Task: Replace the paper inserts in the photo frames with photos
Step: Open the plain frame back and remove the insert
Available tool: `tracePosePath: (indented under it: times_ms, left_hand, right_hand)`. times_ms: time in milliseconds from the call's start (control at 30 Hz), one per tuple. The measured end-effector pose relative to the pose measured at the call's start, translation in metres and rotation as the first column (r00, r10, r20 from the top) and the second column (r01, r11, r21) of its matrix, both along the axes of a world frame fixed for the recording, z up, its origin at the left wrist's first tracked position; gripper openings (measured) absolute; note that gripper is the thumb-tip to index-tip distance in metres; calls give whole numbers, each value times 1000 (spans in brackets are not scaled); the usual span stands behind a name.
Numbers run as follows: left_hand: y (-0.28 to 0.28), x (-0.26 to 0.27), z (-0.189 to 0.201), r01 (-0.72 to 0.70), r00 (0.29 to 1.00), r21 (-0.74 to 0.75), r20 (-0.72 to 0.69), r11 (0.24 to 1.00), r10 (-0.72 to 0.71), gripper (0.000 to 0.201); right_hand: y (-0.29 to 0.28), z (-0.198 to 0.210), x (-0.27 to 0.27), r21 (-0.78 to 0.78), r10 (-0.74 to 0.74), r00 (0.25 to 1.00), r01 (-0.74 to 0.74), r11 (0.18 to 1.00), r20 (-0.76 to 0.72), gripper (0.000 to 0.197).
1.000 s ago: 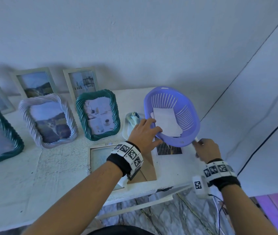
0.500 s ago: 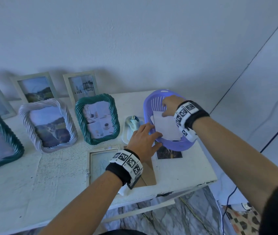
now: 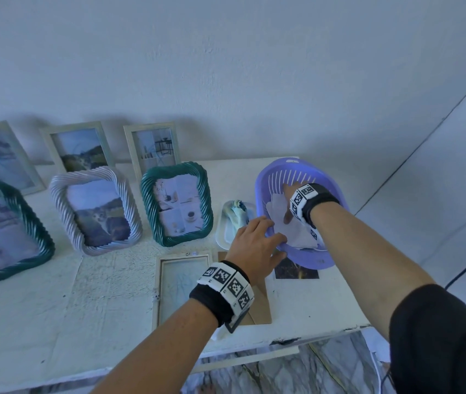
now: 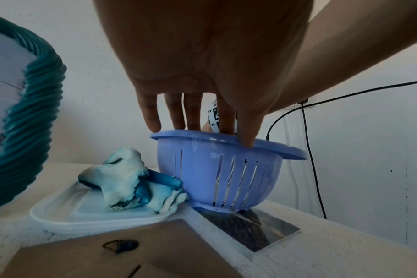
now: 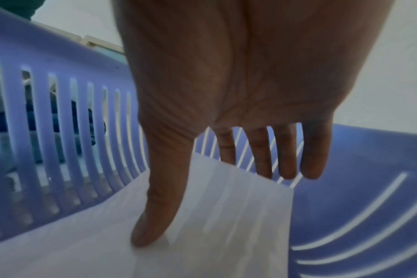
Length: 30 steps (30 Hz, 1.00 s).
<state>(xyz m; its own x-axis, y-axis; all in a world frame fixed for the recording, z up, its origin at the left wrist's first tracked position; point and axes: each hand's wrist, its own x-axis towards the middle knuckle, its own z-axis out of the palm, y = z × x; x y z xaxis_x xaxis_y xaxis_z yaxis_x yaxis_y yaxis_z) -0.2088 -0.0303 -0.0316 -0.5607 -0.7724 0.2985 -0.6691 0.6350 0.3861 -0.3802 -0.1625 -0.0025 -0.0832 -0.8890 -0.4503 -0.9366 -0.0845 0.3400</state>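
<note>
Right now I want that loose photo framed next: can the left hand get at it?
Probably not cleanly: the purple basket sits on the photo's far end, and the left hand is holding its rim.

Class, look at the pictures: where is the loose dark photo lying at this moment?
In the head view, the dark photo lies flat on the table's right side, partly under the purple basket.
</note>
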Motion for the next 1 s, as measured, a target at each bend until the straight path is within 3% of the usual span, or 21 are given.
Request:
tracePosePath:
  times_ms: [67, 133, 233, 333, 433, 567, 733, 800, 900, 1000]
  left_hand:
    - [0, 0, 2, 2, 1000, 35, 13, 999, -3, 31]
    - [0, 0, 3, 2, 1000, 35, 14, 999, -2, 31]
    - [0, 0, 2, -4, 1000, 33, 20, 999, 3, 32]
    - [-1, 2, 2, 12, 1000, 68, -7, 998, -11, 34]
    - [-2, 7, 8, 33, 989, 198, -150, 980, -3, 33]
    - [-6, 26, 27, -19, 873, 275, -465, 961, 150, 23]
    - [-4, 53, 53, -45, 708, 426, -624, 904, 329, 33]
    - [0, 66, 61, -39, 686, 453, -636, 891, 353, 34]
    - [13, 93, 62, 14, 646, 525, -655, 851, 393, 14]
    - [31, 121, 55, 83, 655, 608, -631, 790, 417, 4]
  right_hand:
    - [-4, -2, 0, -51, -52, 999, 52, 997, 5, 112]
    - [-8, 0, 2, -95, -82, 995, 88, 992, 62, 85]
    - [-8, 9, 3, -134, -2, 994, 16, 991, 106, 41]
    - [-6, 21, 0, -177, 91, 975, -55, 983, 204, 27]
    - [0, 48, -2, -266, 97, 922, 7, 964, 374, 30]
    - [27, 98, -3, -442, 189, 769, 133, 887, 610, 29]
    - [84, 144, 23, -551, 380, 556, 173, 817, 739, 22]
    - [103, 143, 39, -526, 411, 465, 145, 838, 784, 21]
    - [122, 127, 57, -493, 418, 350, 157, 856, 838, 20]
    - [133, 97, 70, -383, 349, 175, 222, 897, 920, 19]
